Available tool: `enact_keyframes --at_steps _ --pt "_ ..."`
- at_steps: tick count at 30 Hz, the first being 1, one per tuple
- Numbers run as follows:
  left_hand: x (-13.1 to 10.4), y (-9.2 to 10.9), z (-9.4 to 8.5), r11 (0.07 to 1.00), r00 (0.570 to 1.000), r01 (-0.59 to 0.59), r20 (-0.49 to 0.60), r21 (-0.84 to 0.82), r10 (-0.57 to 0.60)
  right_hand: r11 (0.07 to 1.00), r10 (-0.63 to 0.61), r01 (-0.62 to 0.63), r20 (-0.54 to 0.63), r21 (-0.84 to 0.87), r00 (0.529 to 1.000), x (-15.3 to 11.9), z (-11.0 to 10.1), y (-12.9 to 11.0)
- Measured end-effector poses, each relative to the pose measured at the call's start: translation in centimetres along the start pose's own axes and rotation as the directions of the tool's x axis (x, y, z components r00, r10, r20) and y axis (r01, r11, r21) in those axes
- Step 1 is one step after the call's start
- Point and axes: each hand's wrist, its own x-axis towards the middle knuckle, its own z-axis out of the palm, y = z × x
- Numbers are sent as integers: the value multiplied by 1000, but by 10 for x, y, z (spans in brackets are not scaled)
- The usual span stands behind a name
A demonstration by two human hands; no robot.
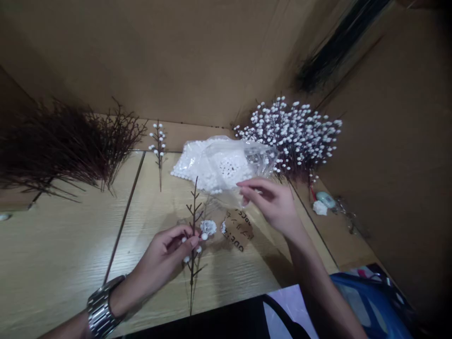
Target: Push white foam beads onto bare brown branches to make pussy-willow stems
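Observation:
My left hand (176,247), with a metal watch at the wrist, pinches a brown twig (193,212) that stands roughly upright. Several white beads (205,236) sit on its middle part; the upper branches are bare. To the right, my right hand (266,197) has thumb and fingertips close together at the front edge of a clear plastic bag (226,165) full of white beads. What those fingertips hold, if anything, is too small to tell. Just right of the twig lies a whitish crumpled lump (208,228), beside a brown piece with handwriting (238,230).
Bare brown twigs (70,146) are heaped at the left. A single beaded twig (158,146) lies left of the bag. Many beaded twigs (293,132) are piled at the back right, near a greenish round item (325,199). Something blue (370,301) is at the lower right.

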Motion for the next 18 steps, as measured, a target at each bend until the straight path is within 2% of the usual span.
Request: enact_keyframes --at_steps 2,3,5,7,11,18 --pt "0 0 -1 1000 1000 -9 -3 22 9 949 -59 78 69 -306 996 41 -14 8" --pt "0 0 -1 999 1000 -11 -7 39 11 887 -33 99 154 -451 988 59 -15 14" --pt "0 0 -2 997 1000 -14 -15 74 15 853 15 107 230 -510 973 88 -9 27" --pt "0 0 -3 996 1000 -15 -17 88 16 840 47 107 268 -532 962 105 2 40" --pt "0 1 -3 996 1000 -11 -10 90 12 827 65 114 295 -550 953 108 16 56" --pt "1 6 -2 995 1000 -7 -14 95 9 794 65 127 289 -595 955 97 3 61"
